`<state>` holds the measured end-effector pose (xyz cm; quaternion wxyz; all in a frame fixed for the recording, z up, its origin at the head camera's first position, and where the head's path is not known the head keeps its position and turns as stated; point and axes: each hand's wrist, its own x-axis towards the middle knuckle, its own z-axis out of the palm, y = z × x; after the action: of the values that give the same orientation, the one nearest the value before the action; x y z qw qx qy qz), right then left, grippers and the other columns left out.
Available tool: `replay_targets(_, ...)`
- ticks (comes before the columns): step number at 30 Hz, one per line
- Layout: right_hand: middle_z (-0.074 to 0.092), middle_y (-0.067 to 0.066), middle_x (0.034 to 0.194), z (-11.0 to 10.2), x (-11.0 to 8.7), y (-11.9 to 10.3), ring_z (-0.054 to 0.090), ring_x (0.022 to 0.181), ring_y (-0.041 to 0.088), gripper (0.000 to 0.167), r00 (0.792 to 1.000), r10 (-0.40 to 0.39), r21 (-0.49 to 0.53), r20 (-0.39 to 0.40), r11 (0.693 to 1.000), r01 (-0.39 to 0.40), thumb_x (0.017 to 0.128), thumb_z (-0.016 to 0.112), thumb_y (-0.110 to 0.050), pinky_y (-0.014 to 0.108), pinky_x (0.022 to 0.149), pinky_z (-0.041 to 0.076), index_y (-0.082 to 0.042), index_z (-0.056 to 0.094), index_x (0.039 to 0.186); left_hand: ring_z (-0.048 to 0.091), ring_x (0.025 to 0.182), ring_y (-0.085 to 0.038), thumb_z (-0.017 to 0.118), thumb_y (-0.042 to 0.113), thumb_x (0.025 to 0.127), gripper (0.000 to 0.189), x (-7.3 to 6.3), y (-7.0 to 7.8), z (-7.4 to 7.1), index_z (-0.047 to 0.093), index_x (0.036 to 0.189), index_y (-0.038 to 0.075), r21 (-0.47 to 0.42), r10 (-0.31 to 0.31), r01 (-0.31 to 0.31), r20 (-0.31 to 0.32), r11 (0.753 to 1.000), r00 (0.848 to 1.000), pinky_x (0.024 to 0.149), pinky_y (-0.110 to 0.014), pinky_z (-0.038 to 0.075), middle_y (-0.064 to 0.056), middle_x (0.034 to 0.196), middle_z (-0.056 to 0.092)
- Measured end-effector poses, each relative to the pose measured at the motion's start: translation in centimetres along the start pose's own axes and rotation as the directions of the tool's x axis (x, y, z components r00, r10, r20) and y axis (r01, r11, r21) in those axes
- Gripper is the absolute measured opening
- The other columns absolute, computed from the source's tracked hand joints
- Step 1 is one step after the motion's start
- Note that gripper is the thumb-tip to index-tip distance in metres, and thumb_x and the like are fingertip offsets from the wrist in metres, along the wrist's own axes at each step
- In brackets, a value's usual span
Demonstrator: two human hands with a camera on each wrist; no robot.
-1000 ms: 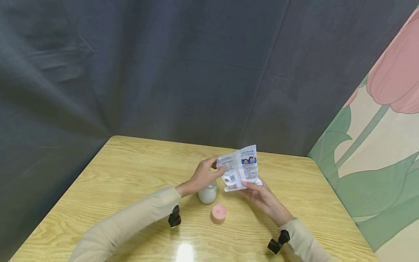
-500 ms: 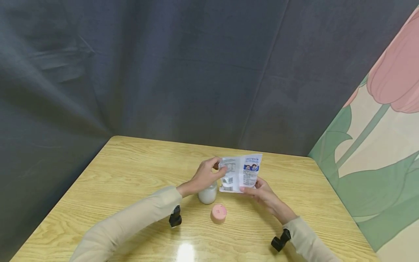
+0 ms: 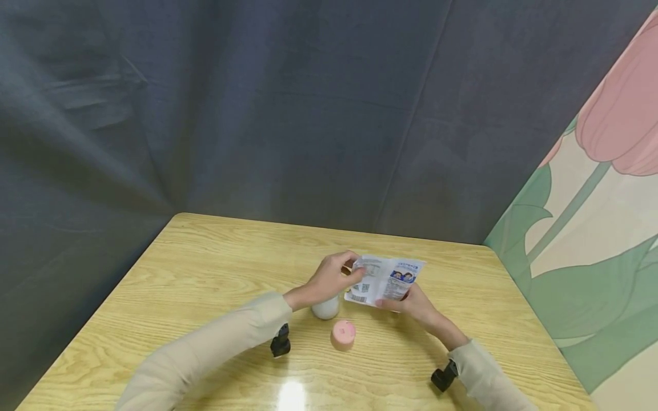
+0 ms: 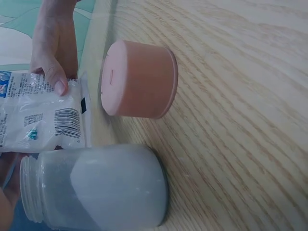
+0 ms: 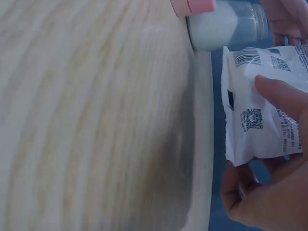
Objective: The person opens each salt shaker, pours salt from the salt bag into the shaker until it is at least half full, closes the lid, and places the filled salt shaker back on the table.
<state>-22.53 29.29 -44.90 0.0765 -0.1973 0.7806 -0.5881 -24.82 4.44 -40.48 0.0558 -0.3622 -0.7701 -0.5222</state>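
Note:
A white printed plastic pouch (image 3: 377, 279) with barcodes and small text is held between both hands above the table. My left hand (image 3: 329, 281) pinches its left upper edge. My right hand (image 3: 418, 308) grips the lower right part, thumb on the printed face and fingers behind, as the right wrist view shows. Below the left hand stands a clear glass jar (image 4: 103, 187), its threaded mouth uncovered, with white contents sloping inside; in the head view the hand partly hides it. Just in front of the jar, a pink cap (image 3: 343, 335) sits on the table.
The wood-grain table (image 3: 226, 251) ends at a dark curtain (image 3: 308, 114) behind. A wall with painted tulips (image 3: 591, 257) borders the right side. Both wrists carry small black camera mounts (image 3: 280, 341).
The pouch has come down and shifted slightly right, tipping flatter, with its right end lower than before. Both hands moved along with it. The jar and pink cap stayed put.

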Motion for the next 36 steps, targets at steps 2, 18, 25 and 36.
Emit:
replay_targets(2,0.06,0.025,0.126,-0.4,0.0,0.0,0.066,0.104,0.023,0.063,1.0,-0.012,-0.025,-0.006,1.0,0.012,0.083,0.078,0.0,0.033,0.085,0.054,0.001,0.045,0.137,0.064,0.09,-0.013,0.062,0.011,0.098,0.017,0.1,0.1,0.2,0.066,0.111,0.001,-0.009,-0.004,0.004,0.01,1.0,1.0,0.078,-0.024,0.054,-0.007,0.101,0.068)
replay_targets(18,0.063,0.022,0.121,-3.3,-1.0,0.3,0.065,0.104,0.028,0.061,0.999,0.038,-0.115,0.008,0.993,-0.037,0.081,0.08,-0.002,0.034,0.086,0.052,0.002,0.048,0.133,0.065,0.089,-0.007,0.064,0.011,0.096,0.013,1.0,1.2,2.7,0.068,0.107,0.004,0.083,-0.048,0.043,0.051,0.996,0.998,0.075,-0.015,0.052,-0.005,0.1,0.07)
replay_targets(25,0.064,0.021,0.12,-4.4,-1.5,0.9,0.065,0.104,0.03,0.061,0.997,0.071,-0.129,0.021,0.989,-0.068,0.08,0.081,-0.004,0.034,0.087,0.051,0.003,0.05,0.133,0.063,0.089,-0.004,0.06,0.018,0.1,0.017,0.8,1.6,4.4,0.067,0.112,0.008,0.12,-0.098,0.094,0.027,0.988,0.995,0.072,-0.015,0.05,-0.001,0.102,0.069)
replay_targets(36,0.063,0.023,0.121,-4.9,-2.4,2.0,0.065,0.106,0.025,0.056,0.994,0.113,-0.133,0.004,0.985,-0.111,0.085,0.077,-0.005,0.027,0.087,0.05,0.008,0.049,0.132,0.061,0.093,-0.008,0.063,0.019,0.099,0.027,0.0,0.7,6.4,0.062,0.121,0.004,0.131,-0.129,0.132,-0.033,0.982,0.991,0.077,-0.019,0.05,-0.003,0.105,0.066)
